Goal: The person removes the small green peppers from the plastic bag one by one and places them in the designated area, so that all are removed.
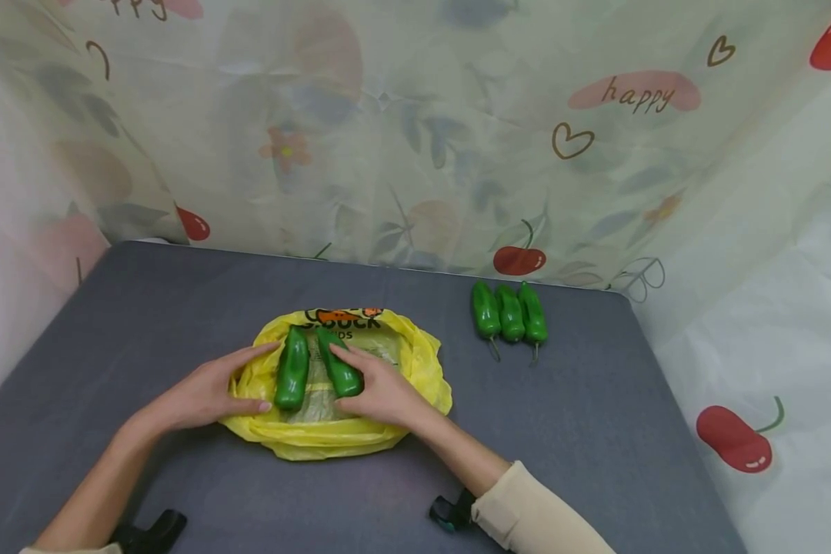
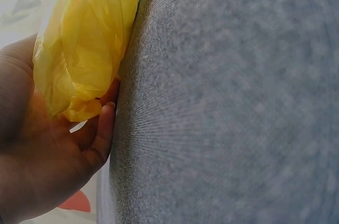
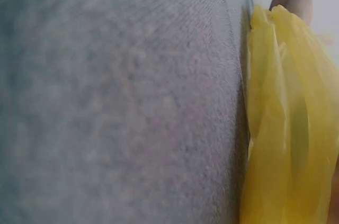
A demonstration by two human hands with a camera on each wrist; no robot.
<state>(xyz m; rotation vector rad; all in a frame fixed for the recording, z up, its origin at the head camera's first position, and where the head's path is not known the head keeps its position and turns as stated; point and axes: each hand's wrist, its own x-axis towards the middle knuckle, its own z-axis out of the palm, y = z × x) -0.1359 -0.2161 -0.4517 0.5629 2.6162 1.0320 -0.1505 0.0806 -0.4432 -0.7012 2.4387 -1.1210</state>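
A yellow plastic bag (image 1: pixel 425 358) lies opened out on the table, dark print inside its far rim. Inside it, on the left, is a green pepper (image 1: pixel 292 373). My right hand (image 1: pixel 381 388) pinches a second green pepper (image 1: pixel 342 371) between thumb and fingers, inside the bag beside the first one. At the bag's left side, my left hand (image 1: pixel 215 388) holds the rim, with thumb and forefinger over the edge. The left wrist view shows the other fingers (image 2: pixel 106 131) curled under the yellow plastic. In the right wrist view the bag (image 3: pixel 286 128) hides most of the right hand.
Three green peppers (image 1: pixel 510 314) lie side by side near the table's far right edge. The grey table (image 1: pixel 561 446) meets a patterned curtain (image 1: pixel 388 154) at the back and sides. A black strap (image 1: pixel 450 512) hangs by the right sleeve (image 1: pixel 533 508).
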